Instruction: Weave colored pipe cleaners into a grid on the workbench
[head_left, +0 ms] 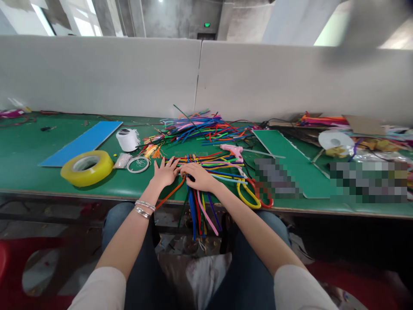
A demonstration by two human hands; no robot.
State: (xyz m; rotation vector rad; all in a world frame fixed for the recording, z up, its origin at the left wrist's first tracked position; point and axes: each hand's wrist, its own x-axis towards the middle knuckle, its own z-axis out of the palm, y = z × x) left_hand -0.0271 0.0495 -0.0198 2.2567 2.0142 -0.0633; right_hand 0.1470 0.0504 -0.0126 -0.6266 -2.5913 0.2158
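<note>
Colourful pipe cleaners (222,163) are laid crosswise over one another at the table's front, some running right and several hanging over the edge. My left hand (165,173) lies flat on the left end of this woven bunch, its fingers spread. Beside it, my right hand (200,177) has its fingers and thumb curled around strands at the crossing; which strands they pinch is partly hidden. An orange pipe cleaner (172,193) slants down to the left between the hands. Scissors (250,193) with yellow and red handles and a pink glue gun (232,151) lie to the right.
A heap of loose pipe cleaners (203,127) lies behind. Yellow tape roll (69,172), white thread spool (127,140), wire coil (138,170) and blue board (82,144) lie left. A green board (290,168) and white roll (335,141) lie right. A white partition (129,77) stands behind.
</note>
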